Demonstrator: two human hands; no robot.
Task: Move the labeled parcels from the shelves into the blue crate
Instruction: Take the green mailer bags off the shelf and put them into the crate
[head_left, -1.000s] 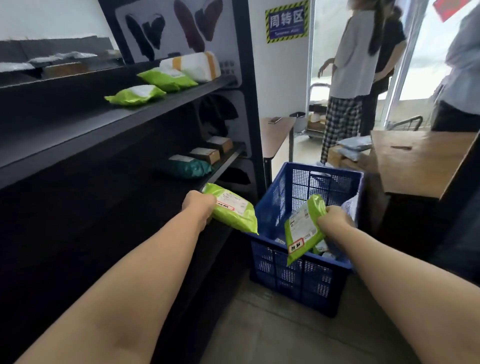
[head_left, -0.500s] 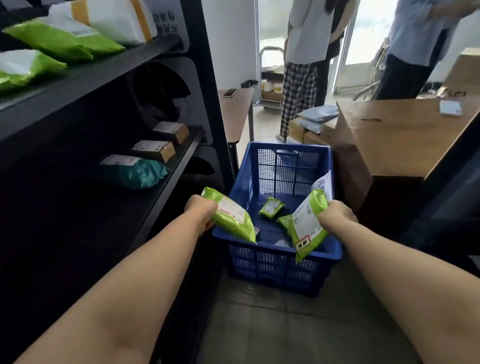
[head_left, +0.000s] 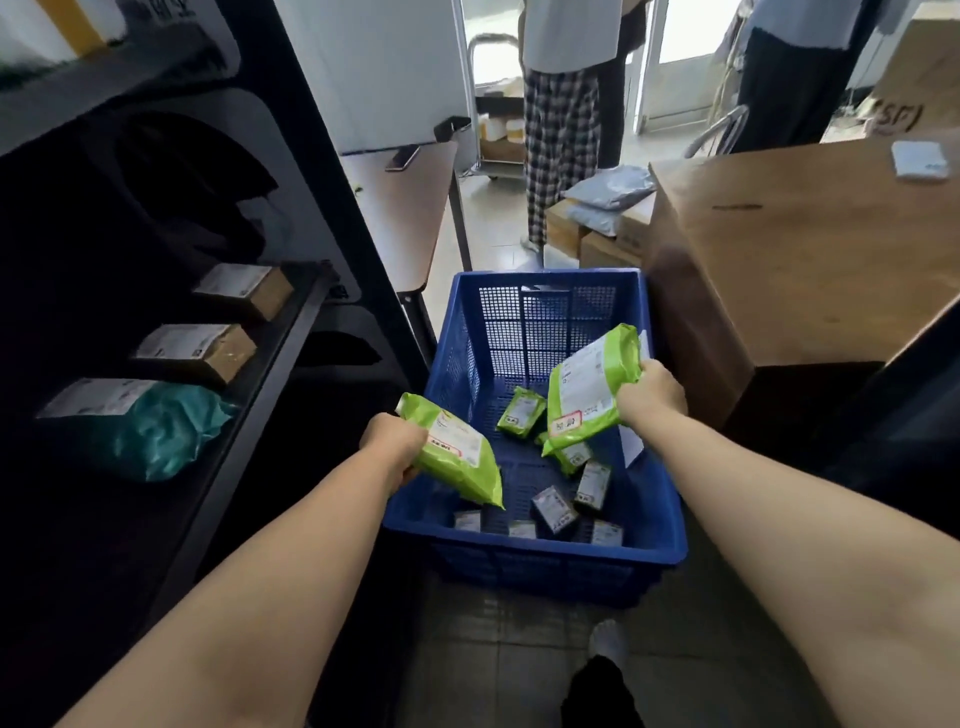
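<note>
While held above a blue crate (head_left: 535, 564) on the floor, two green labeled parcels: one clamped in the left hand (head_left: 390, 442) over the near-left rim, one gripped by the right hand (head_left: 652, 388) over the right side. Inside the crate, two small green parcels and about six dark ones, the nearest partly hidden by the wall. On the left shelf (head_left: 270, 343), two brown boxes and one teal parcel (head_left: 156, 431).

Lime-green parcels (head_left: 592, 384) with white labels, a blue mesh crate (head_left: 540, 558), a teal parcel (head_left: 166, 431) at nine o'clock, checked trousers (head_left: 558, 150) at twelve.
</note>
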